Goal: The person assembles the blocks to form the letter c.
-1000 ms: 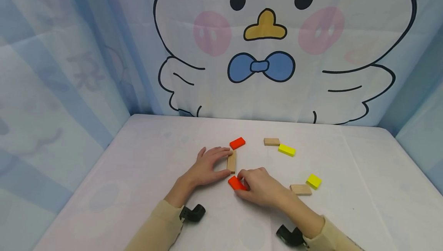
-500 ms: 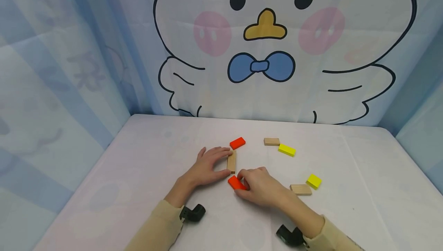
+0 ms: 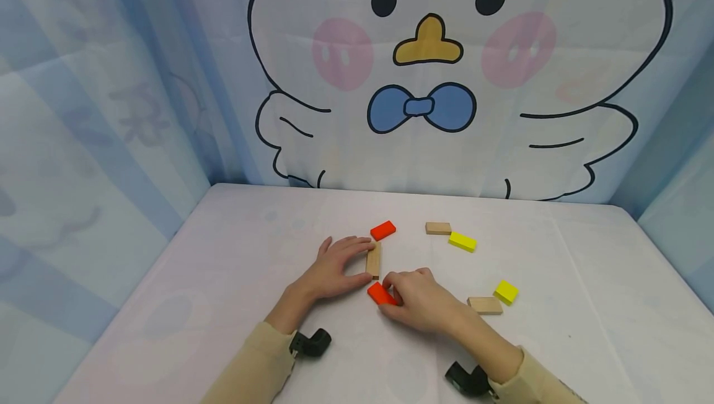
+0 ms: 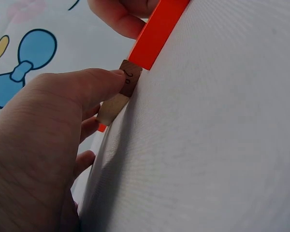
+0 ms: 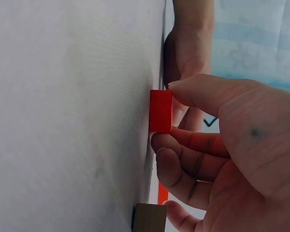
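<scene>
My left hand [image 3: 337, 267] holds a plain wooden block [image 3: 374, 263] lengthwise, thumb at its near end and fingertips at its far end. The left wrist view shows the thumb on the marked end face of that wooden block [image 4: 117, 104]. Close by, my right hand [image 3: 421, 300] pinches a red block [image 3: 381, 295] between thumb and fingers. That red block [image 5: 161, 111] lies on the tabletop, angled near the wooden block's near end. Another red block [image 3: 383, 230] lies slanted at the wooden block's far end.
Toward the back right, a wooden block [image 3: 437, 228] lies by a yellow block [image 3: 462, 241], corners close together. Right of my right hand, another wooden block [image 3: 484, 306] lies beside a second yellow block [image 3: 506, 292]. A printed curtain [image 3: 418, 162] hangs behind the white-covered table [image 3: 223, 255].
</scene>
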Action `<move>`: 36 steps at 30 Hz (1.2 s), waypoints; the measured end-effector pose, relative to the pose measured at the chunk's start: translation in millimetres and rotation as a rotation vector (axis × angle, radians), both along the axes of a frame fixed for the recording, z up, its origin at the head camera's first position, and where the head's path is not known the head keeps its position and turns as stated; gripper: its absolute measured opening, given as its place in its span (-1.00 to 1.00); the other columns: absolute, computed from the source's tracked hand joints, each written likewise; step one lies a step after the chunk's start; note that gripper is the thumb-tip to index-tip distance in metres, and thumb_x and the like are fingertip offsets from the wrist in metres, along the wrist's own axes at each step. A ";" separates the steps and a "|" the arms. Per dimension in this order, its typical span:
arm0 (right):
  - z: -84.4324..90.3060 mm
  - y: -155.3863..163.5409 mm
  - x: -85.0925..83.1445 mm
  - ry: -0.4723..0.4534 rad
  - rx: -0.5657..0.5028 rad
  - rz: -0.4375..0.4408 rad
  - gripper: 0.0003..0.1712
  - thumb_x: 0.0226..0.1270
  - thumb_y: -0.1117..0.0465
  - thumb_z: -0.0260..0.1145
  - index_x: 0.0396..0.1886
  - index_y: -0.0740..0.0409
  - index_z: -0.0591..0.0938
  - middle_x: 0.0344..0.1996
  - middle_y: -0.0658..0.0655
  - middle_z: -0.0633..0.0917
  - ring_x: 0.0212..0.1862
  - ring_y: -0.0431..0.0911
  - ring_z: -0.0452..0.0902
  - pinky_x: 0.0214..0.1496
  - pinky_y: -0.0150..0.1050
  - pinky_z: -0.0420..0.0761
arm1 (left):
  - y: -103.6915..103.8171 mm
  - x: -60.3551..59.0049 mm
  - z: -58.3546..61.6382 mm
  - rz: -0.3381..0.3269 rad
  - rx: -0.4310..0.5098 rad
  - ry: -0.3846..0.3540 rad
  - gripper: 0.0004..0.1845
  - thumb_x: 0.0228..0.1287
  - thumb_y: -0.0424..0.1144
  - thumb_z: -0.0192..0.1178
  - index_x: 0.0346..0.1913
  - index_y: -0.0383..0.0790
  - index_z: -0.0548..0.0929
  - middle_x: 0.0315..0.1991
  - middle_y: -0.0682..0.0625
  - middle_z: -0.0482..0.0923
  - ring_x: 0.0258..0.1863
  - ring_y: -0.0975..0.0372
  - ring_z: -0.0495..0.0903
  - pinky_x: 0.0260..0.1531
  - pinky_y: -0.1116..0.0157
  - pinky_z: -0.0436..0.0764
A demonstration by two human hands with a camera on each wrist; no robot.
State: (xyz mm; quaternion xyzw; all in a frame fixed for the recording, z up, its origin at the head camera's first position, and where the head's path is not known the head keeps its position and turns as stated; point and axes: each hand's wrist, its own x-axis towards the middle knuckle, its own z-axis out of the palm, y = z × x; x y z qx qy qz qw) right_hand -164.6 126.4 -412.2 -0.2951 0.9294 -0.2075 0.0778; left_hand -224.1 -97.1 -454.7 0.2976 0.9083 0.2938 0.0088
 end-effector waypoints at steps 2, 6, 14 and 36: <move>0.1 0.0 0.0 0.001 -0.001 -0.001 -0.68 0.32 0.09 0.42 -0.08 0.19 0.65 -0.67 -0.14 0.44 -0.59 -0.27 0.34 0.05 0.05 0.37 | 0.3 -0.1 0.2 0.000 -0.003 0.001 -0.36 0.29 0.05 0.30 0.42 0.01 0.50 0.43 0.01 0.39 0.46 0.04 0.23 0.40 -0.28 -0.17; 0.5 0.3 0.2 0.003 -0.006 -0.003 -0.69 0.31 0.08 0.43 -0.08 0.18 0.65 -0.66 -0.15 0.44 -0.58 -0.28 0.34 0.05 0.04 0.37 | 0.8 -0.1 0.6 0.002 -0.010 -0.007 -0.35 0.30 0.06 0.30 0.43 0.02 0.49 0.43 0.02 0.38 0.46 0.05 0.22 0.40 -0.28 -0.17; 0.0 0.3 0.0 0.009 -0.005 -0.001 -0.70 0.31 0.09 0.42 -0.09 0.17 0.65 -0.67 -0.15 0.44 -0.59 -0.29 0.34 0.05 0.05 0.36 | 0.8 0.0 0.4 0.004 -0.004 -0.012 -0.36 0.30 0.04 0.30 0.42 0.01 0.49 0.43 0.02 0.39 0.46 0.05 0.22 0.40 -0.29 -0.17; 13.1 12.6 -4.2 0.035 -0.039 -0.104 -0.71 0.33 0.07 0.40 -0.05 0.12 0.66 -0.44 -0.14 0.51 -0.32 -0.23 0.43 0.10 0.07 0.32 | 0.4 -1.1 0.1 -0.002 -0.022 -0.002 -0.36 0.32 0.06 0.28 0.44 0.02 0.48 0.44 0.04 0.38 0.47 0.08 0.21 0.41 -0.26 -0.17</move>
